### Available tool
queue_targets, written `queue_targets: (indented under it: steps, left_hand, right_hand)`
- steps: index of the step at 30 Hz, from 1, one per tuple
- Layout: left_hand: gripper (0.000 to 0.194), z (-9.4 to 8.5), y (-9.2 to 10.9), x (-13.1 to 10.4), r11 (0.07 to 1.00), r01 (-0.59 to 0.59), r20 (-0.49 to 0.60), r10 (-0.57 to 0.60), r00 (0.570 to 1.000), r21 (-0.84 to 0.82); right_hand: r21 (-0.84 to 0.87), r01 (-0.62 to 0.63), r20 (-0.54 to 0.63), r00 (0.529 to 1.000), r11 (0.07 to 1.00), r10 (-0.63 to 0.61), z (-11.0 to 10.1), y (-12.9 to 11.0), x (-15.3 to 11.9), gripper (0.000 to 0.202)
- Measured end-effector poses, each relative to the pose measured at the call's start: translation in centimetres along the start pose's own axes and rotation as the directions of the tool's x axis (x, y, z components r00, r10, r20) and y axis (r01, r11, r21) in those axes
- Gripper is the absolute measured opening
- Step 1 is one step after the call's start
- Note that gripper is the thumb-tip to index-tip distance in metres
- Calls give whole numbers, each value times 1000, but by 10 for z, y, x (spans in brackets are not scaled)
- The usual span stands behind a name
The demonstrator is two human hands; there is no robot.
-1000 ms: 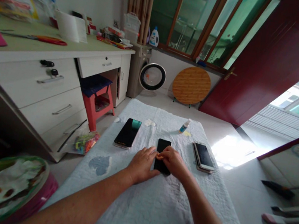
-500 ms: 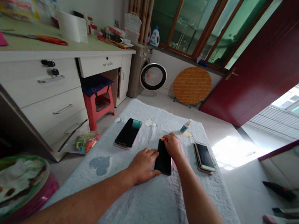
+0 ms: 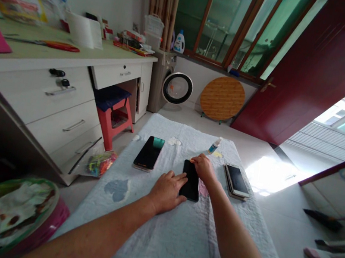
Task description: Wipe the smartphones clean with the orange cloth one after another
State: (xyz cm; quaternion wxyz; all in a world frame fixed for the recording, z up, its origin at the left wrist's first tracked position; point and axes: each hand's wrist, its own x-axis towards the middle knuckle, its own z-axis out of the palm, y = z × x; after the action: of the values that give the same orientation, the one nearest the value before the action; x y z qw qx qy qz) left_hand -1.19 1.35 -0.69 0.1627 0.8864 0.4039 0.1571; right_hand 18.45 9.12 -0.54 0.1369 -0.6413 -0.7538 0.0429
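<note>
Cloth-covered surface (image 3: 154,244) with the middle phone (image 3: 191,186);
your left fingers (image 3: 180,177), spread, touch it; your right fingers (image 3: 198,160) pinch an orange piece (image 3: 192,161).

Left hand (image 3: 167,192) touches a black phone (image 3: 191,188) while right hand (image 3: 203,169) pinches an orange item (image 3: 192,161) at its far end.

A single head-worn camera is looking forward and down from above the near end of a pale blue, cloth-draped rectangular worktop (image 3: 180,243), framing the bare left hand (image 3: 167,191) and the bare right hand (image 3: 203,168) just below centre, and reaching well beyond to a brown-framed, green-tinted glass window (image 3: 222,23).
</note>
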Motion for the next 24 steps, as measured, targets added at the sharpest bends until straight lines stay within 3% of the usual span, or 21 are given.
queue_targets:
  steps: [4,8,14,24]
  left_hand:
    - [59,1,0,1,1000,7,7,-7,1000,4]
    - [59,2,-2,1,1000,-11,12,11,1000,5]
    - [60,4,-4,1,1000,9,8,-9,1000,11]
    - [61,6,-7,1,1000,15,0,-15,1000,-9]
  right_hand:
    - [5,-76,-33,997,997,76,-2,18,-11,28]
    - [13,-80,-69,994,997,80,-1,12,-17,28]
    - [66,56,-55,997,996,-52,-2,-11,-33,29]
    - [233,225,40,970,946,-241,-20,-39,-110,29]
